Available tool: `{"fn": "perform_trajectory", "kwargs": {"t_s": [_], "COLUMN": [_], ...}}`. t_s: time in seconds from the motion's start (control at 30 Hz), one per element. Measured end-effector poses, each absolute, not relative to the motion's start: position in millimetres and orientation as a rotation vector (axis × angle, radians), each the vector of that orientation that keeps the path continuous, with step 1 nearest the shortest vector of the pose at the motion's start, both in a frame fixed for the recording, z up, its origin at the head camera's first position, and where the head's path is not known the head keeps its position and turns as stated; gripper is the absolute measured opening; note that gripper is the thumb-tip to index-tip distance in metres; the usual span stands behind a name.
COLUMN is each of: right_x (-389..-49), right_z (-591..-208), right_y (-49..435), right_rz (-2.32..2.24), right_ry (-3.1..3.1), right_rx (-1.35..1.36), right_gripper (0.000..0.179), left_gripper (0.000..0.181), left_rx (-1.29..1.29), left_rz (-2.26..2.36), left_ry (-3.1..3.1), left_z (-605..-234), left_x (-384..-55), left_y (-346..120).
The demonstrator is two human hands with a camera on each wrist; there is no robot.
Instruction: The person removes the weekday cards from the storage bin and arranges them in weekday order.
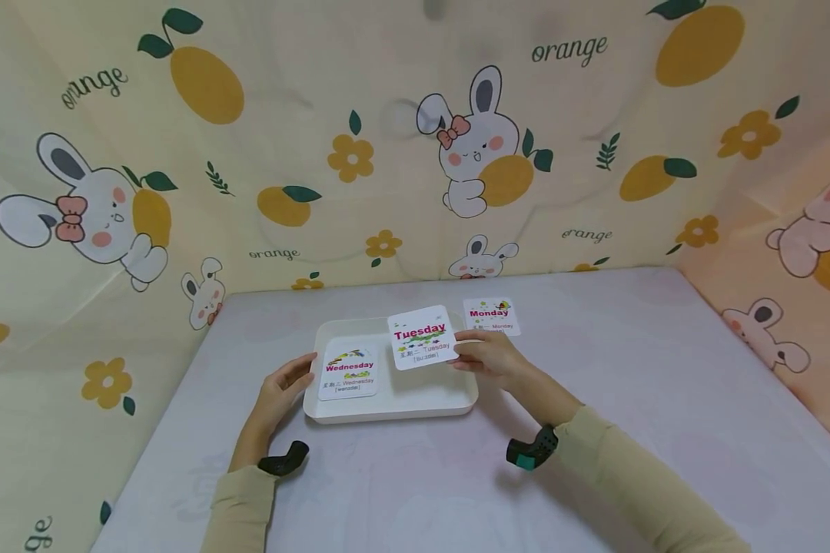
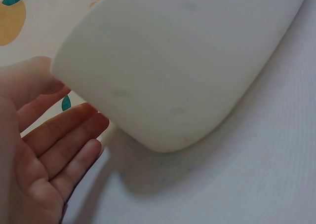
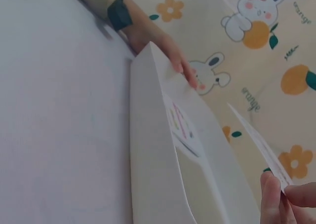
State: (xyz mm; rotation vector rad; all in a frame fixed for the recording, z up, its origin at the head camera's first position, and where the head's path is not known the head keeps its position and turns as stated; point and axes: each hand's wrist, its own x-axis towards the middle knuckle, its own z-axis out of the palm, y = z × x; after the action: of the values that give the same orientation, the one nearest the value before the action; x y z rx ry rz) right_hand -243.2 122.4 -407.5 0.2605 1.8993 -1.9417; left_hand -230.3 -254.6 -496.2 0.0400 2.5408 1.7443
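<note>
A white tray (image 1: pixel 401 415) lies on the table with a Wednesday card (image 1: pixel 349 380) flat in its left part. My left hand (image 1: pixel 280 395) holds the tray's left edge; in the left wrist view its fingers (image 2: pixel 74 130) reach the side wall. Pinched at its right edge between the thumb and fingers of my right hand (image 1: pixel 487 357), a Tuesday card (image 1: pixel 422 338) is tilted up above the right part of the tray. The right wrist view shows that card (image 3: pixel 261 145) nearly edge-on, raised over the tray rim (image 3: pixel 158 76).
A Monday card (image 1: pixel 491 311) lies on the table behind the tray, partly hidden by my right hand. The pale tablecloth (image 1: pixel 401 491) runs back to a patterned curtain (image 1: pixel 360 77) with rabbits and oranges. Dark bands (image 1: pixel 532 449) sit on both wrists.
</note>
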Motion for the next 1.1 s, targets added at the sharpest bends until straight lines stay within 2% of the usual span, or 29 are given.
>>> {"fn": "perform_trajectory", "kwargs": {"t_s": [1.1], "right_x": [-262.8], "right_z": [-405.4], "right_y": [183.9], "right_rz": [-1.933], "right_ry": [1.909], "right_rx": [0.432], "right_gripper": [0.05], "left_gripper": [0.048], "left_rx": [0.005], "left_rz": [1.713], "left_ry": [2.555], "left_z": [-495.3], "left_x": [-229.8], "left_y": [-253.2]}}
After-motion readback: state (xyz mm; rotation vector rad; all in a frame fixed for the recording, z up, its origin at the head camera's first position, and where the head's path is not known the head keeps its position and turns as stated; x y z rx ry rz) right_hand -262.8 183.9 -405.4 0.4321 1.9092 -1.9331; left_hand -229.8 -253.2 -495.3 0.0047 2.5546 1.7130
